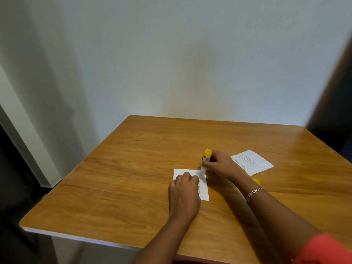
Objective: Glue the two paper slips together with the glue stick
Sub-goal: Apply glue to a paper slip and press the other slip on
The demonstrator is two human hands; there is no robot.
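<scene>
Table (pixel 133 168): left hand (pixel 185 189), fingers bent, pins slip (pixel 204 191); right hand (pixel 219 164) grips glue stick (pixel 206 156), tip on its far corner, so stroke lightly away from the pin; second slip (pixel 253 161) lies right.

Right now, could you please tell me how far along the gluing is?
Done: the cap is off, on the table. In hand: the left hand pins the near slip while the right hand presses the glue stick to it. Left: the far slip lies apart, unjoined.
</scene>
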